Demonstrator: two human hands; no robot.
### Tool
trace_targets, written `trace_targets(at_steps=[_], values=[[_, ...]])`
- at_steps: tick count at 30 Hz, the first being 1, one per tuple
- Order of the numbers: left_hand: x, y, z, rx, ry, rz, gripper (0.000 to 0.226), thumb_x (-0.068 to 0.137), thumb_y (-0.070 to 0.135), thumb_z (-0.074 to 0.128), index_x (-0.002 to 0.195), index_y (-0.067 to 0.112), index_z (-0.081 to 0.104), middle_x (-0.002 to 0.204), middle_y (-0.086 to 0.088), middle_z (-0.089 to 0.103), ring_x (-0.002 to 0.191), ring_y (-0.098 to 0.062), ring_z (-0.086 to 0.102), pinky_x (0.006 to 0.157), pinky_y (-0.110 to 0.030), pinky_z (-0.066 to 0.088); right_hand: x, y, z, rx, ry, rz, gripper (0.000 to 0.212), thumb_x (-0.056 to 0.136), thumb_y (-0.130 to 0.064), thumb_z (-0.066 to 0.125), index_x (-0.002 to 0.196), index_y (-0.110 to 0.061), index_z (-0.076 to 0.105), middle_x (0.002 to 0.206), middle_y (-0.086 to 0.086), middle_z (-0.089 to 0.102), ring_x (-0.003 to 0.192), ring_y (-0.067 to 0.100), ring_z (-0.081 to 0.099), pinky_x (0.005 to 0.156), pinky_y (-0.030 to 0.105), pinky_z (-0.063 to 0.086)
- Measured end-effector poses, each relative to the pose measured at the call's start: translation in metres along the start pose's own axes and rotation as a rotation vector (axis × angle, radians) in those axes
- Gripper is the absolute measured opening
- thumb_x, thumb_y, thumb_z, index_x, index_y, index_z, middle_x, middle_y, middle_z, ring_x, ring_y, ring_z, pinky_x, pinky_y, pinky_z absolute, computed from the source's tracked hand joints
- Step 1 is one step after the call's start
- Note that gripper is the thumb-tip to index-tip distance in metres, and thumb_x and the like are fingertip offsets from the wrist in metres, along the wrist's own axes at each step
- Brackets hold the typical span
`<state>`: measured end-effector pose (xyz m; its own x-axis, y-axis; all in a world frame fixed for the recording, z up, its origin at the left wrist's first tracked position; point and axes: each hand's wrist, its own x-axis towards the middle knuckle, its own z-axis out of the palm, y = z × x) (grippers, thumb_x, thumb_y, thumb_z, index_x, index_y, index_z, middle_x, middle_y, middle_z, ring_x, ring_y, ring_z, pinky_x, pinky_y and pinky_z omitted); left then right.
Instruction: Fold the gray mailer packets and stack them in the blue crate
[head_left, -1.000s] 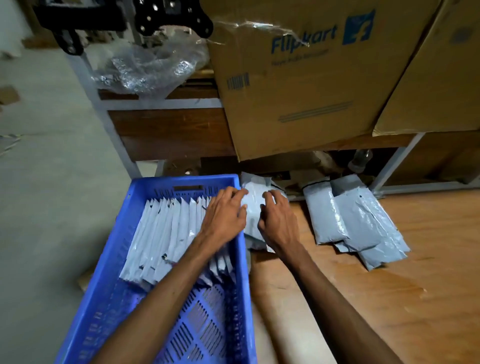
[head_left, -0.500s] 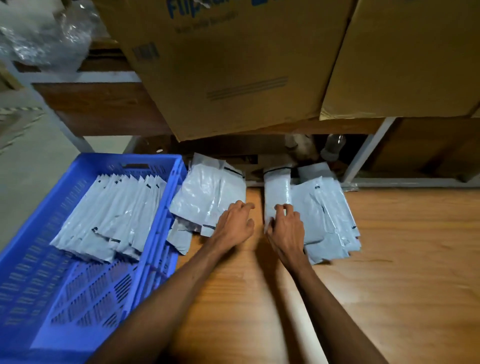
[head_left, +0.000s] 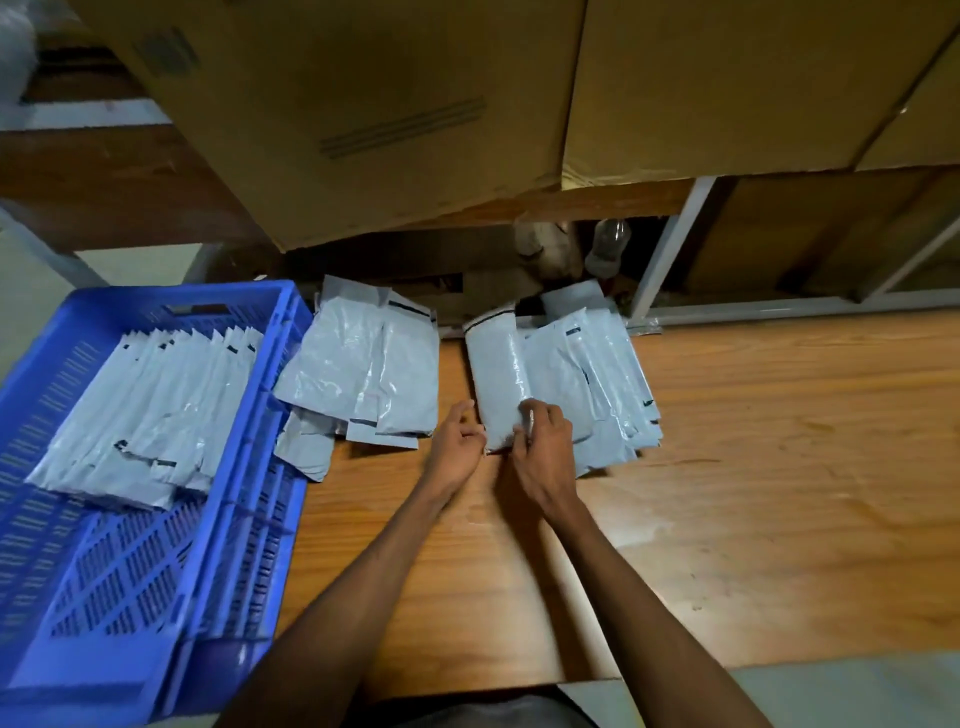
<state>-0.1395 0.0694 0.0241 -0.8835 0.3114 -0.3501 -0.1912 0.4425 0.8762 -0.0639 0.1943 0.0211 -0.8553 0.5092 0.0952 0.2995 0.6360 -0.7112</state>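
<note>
Mailer packet (head_left: 501, 384) now pinched by right hand (head_left: 545, 441) and left hand (head_left: 457, 441), which left the other pile

Looks to me like a warehouse or packing room. I see big cardboard cartons (head_left: 415, 104) on a metal-framed rack (head_left: 670, 244) well beyond the fingers (head_left: 540, 415), piles of gray mailers (head_left: 363, 374) lying loose on a wooden floor (head_left: 779, 441) just left of them and under them, and a blue crate (head_left: 249, 545) far left holding a row of folded mailers. Bare concrete past the crate.
</note>
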Motion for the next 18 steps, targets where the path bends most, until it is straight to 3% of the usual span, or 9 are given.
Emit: trace_targets(at_steps=[3,6,10,13,16,18], values=[[-0.026,-0.008,0.004,-0.148,-0.049,-0.061,0.054,0.101,-0.001,0.058,0.151,0.014,0.043,0.098,0.010,0.063,0.073,-0.011,0.061,0.065,-0.027,0.049,-0.022,0.002,-0.004,0.156,0.101,-0.002,0.035,0.092,-0.002,0.063,0.127,-0.006,0.062,0.123,0.012,0.056,0.107,0.028,0.058,0.096,0.036,0.044],[-0.048,-0.030,0.005,-0.173,-0.103,-0.055,0.047,0.102,0.003,0.058,0.146,0.017,0.050,0.107,-0.006,0.072,0.078,-0.012,0.063,0.064,-0.022,0.049,-0.047,0.004,-0.010,0.287,0.150,0.078,0.035,0.087,0.002,0.067,0.120,-0.010,0.066,0.116,0.004,0.061,0.105,0.020,0.061,0.095,0.036,0.051],[-0.079,-0.047,-0.006,-0.020,0.002,0.103,0.040,0.098,0.005,0.062,0.136,0.020,0.061,0.116,-0.006,0.071,0.094,-0.005,0.064,0.078,-0.012,0.051,-0.083,0.012,-0.026,0.449,0.151,0.222,0.028,0.080,-0.014,0.069,0.107,-0.019,0.071,0.107,-0.006,0.074,0.097,0.012,0.070,0.080,0.027,0.057],[-0.095,-0.060,-0.013,0.212,0.120,0.328,0.038,0.095,0.010,0.064,0.132,0.022,0.064,0.123,-0.001,0.061,0.116,-0.017,0.053,0.102,-0.031,0.046,-0.106,0.026,-0.037,0.489,0.098,0.303,0.027,0.076,-0.018,0.066,0.100,-0.020,0.077,0.097,-0.006,0.078,0.083,0.012,0.074,0.072,0.030,0.059],[-0.103,-0.069,-0.014,0.465,0.153,0.608,0.037,0.095,0.018,0.060,0.131,0.018,0.066,0.128,-0.006,0.057,0.126,-0.025,0.048,0.106,-0.039,0.042,-0.121,0.044,-0.043,0.505,0.035,0.362,0.030,0.074,-0.011,0.062,0.097,-0.018,0.080,0.095,-0.004,0.080,0.082,0.015,0.074,0.074,0.035,0.059],[-0.110,-0.074,-0.008,0.572,0.106,0.703,0.039,0.097,0.025,0.057,0.135,0.016,0.065,0.137,-0.008,0.056,0.137,-0.028,0.044,0.114,-0.043,0.037,-0.124,0.055,-0.046,0.493,-0.024,0.375,0.031,0.075,-0.007,0.059,0.094,-0.018,0.082,0.095,-0.002,0.080,0.085,0.018,0.073,0.077,0.035,0.057]])
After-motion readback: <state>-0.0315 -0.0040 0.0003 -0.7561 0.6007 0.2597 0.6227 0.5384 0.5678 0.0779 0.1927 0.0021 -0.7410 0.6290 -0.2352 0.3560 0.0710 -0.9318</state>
